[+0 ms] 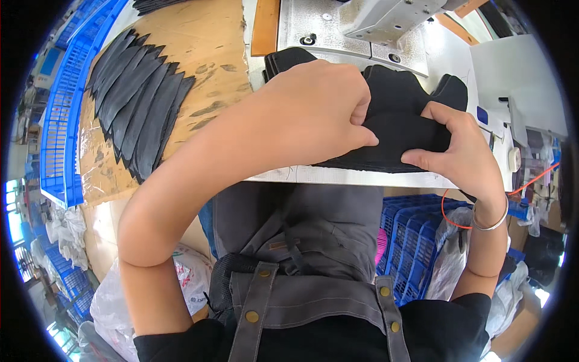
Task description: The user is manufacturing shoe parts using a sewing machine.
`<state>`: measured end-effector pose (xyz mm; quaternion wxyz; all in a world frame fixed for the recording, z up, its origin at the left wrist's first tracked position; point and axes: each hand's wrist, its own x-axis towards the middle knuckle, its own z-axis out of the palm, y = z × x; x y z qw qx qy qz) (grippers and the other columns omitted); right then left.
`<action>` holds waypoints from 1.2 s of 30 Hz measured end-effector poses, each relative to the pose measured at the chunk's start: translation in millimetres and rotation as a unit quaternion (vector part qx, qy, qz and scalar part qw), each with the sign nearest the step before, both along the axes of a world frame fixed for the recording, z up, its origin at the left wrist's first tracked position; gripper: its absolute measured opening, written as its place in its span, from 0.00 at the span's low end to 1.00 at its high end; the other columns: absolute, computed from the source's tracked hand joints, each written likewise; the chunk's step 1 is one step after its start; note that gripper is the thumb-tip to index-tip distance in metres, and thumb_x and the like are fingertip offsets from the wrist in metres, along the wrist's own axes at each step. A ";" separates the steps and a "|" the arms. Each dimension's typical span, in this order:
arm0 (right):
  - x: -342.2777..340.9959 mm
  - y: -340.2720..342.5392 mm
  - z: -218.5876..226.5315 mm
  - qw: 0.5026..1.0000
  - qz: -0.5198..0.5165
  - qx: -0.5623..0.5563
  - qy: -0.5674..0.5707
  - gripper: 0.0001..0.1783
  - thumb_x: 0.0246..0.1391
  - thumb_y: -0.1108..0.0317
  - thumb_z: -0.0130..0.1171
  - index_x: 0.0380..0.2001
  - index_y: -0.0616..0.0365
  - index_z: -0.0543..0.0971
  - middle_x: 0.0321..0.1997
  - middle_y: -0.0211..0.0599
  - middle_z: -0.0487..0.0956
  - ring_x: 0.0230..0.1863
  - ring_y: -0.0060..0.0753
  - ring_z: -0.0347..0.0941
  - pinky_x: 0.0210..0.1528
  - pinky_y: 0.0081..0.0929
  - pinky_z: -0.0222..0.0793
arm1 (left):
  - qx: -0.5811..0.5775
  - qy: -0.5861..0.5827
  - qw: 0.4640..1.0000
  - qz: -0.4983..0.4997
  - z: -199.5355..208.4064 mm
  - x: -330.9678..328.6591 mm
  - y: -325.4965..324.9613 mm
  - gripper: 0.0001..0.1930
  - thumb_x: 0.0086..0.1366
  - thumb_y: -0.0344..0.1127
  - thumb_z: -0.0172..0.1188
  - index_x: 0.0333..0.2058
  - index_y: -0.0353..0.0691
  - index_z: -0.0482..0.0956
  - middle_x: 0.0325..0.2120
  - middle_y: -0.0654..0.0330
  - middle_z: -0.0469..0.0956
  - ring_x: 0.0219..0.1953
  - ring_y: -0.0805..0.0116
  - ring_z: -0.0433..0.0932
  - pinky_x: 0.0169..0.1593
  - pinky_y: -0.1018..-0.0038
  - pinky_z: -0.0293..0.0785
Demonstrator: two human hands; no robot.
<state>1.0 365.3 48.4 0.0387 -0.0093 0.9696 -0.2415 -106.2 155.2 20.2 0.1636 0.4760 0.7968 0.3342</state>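
A stack of black fabric pieces (pixel 398 130) with wavy, lobed far edges lies along the front of the white sewing table (pixel 338 175). My left hand (pixel 329 108) is bent over the stack's left part, its fingers curled and its thumb tip resting on the cloth. Part of those fingers is hidden behind the hand. At the right end, my right hand (pixel 461 148) grips the stack's edge, index finger on top and thumb at the near side. A metal bangle (pixel 491 223) circles the right wrist.
Beyond the stack stands the sewing machine (pixel 392 24) with its metal bed plates. Overlapping dark, pointed pieces (pixel 139 99) lie on a brown board (pixel 208 78) at left. Blue crates (pixel 57 133) stand beside the board, and another blue crate (pixel 407 241) sits below the table.
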 end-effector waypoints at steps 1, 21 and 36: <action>-1.1 -0.7 0.7 1.000 0.002 -0.001 0.000 0.25 0.33 0.63 0.72 0.31 0.72 0.76 0.25 0.54 0.76 0.24 0.45 0.72 0.31 0.31 0.68 | 0.008 0.009 1.000 -0.001 -1.3 -0.1 -0.4 0.17 0.55 0.40 0.67 0.19 0.33 0.74 0.11 0.59 0.70 0.14 0.72 0.66 0.21 0.75 0.62; 22.3 51.8 -4.6 0.963 -0.116 -0.234 -0.072 0.15 0.56 0.64 0.61 0.24 0.64 0.73 0.15 0.25 0.67 0.16 0.13 0.63 0.16 0.16 0.61 | 0.010 0.312 0.950 -0.012 -37.2 79.8 24.4 0.44 0.42 0.44 0.68 0.61 0.40 0.64 0.62 0.53 0.61 0.63 0.57 0.62 0.63 0.63 0.59; 32.4 51.2 -13.9 0.989 -0.058 -0.128 0.038 0.11 0.56 0.69 0.61 0.25 0.62 0.72 0.16 0.24 0.68 0.17 0.11 0.60 0.18 0.16 0.54 | 0.008 0.314 0.949 -0.018 -32.1 79.1 26.7 0.39 0.45 0.42 0.67 0.60 0.51 0.68 0.62 0.51 0.61 0.62 0.55 0.62 0.61 0.61 0.61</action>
